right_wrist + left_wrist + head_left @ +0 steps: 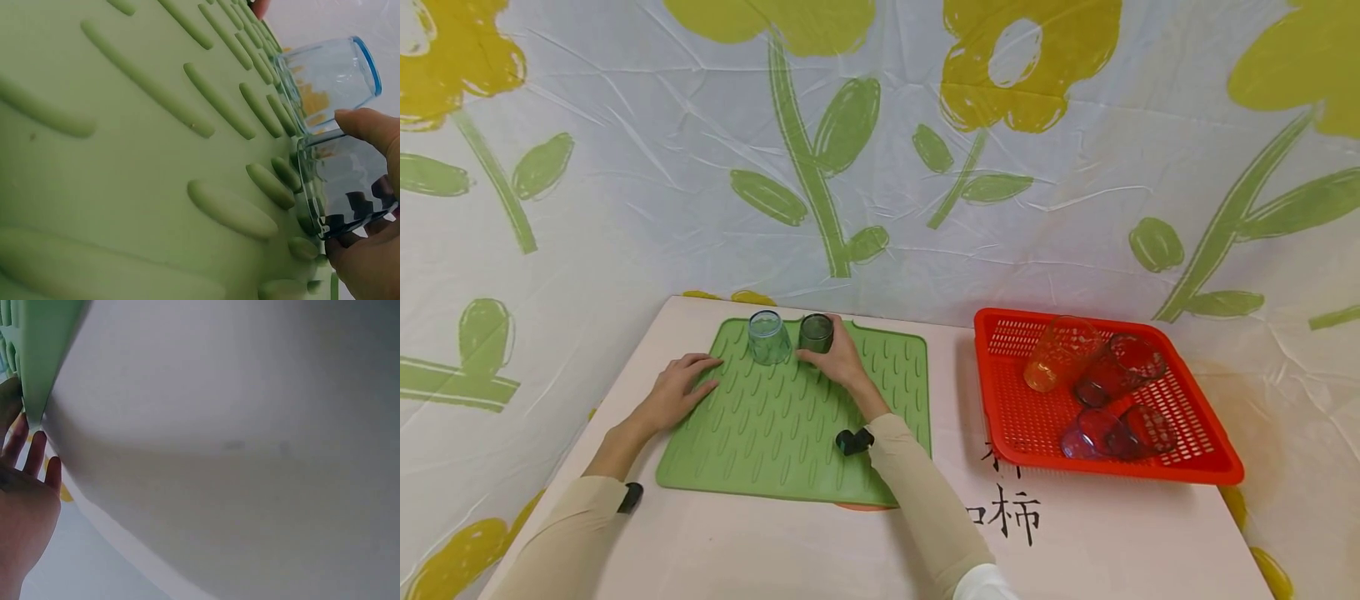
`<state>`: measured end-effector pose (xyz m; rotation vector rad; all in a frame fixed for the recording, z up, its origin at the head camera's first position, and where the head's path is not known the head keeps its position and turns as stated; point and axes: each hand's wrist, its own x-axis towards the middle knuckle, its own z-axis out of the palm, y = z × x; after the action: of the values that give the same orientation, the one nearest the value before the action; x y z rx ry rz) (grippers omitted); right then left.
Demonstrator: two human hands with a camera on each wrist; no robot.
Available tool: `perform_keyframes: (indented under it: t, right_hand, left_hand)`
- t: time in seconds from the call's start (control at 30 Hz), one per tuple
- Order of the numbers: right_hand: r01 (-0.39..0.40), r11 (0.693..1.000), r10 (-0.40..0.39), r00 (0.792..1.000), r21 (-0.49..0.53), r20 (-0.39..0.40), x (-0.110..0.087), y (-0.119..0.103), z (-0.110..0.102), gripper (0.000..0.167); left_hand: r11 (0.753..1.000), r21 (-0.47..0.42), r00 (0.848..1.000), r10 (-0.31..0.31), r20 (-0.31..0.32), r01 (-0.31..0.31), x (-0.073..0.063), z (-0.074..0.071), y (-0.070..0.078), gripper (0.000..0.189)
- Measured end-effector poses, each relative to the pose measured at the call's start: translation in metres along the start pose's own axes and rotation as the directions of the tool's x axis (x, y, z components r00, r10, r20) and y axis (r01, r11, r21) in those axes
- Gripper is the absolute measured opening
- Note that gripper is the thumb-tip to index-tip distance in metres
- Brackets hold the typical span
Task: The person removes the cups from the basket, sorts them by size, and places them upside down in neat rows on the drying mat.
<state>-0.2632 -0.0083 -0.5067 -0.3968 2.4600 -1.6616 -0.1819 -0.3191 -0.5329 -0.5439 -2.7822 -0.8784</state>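
Note:
My right hand [841, 358] grips a small dark grey glass [815, 333] between thumb and fingers, near the back edge of a green ridged drying mat [760, 442]. In the right wrist view this glass [344, 181] has its base right at the mat's ridges. Close on its left stands a clear bluish glass [769, 337] with a blue rim, upright on the mat. My left hand [676, 392] rests at the mat's left edge, its fingers loosely spread; the left wrist view shows the fingertips [37, 450] along that edge.
On the right side of the pale table stands a red plastic basket [1000, 392]. Several glasses lie in it, among them an orange one [1060, 354], a dark red one [1116, 371] and a purple one [1084, 435]. A flower-printed cloth [895, 192] hangs behind the table.

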Motion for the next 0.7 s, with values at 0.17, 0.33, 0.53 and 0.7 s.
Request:
perform_keyframes:
  t: [0.17,0.33,0.53,0.7]
  right_hand:
    - [-0.011,1.000,0.011,1.000,-0.007,0.008,-0.002,-0.001,-0.002,0.084]
    - [-0.020,0.999,0.021,1.000,-0.029,0.022,-0.005,-0.002,-0.006,0.090]
    - [-0.039,0.999,0.040,0.998,-0.018,0.053,-0.014,-0.006,-0.014,0.094]
    - [-0.059,0.997,0.063,0.995,-0.049,0.083,-0.024,-0.011,-0.025,0.095]
  left_hand:
    - [1.000,0.000,1.000,0.003,-0.007,-0.003,0.000,0.000,0.001,0.036]
    - [1.000,0.000,1.000,0.013,-0.013,-0.013,0.001,-0.001,0.004,0.036]
    - [1.000,0.003,1.000,0.022,-0.014,-0.022,0.003,-0.002,0.005,0.035]
    - [1.000,0.002,1.000,0.022,-0.014,-0.022,0.003,-0.002,0.003,0.036]
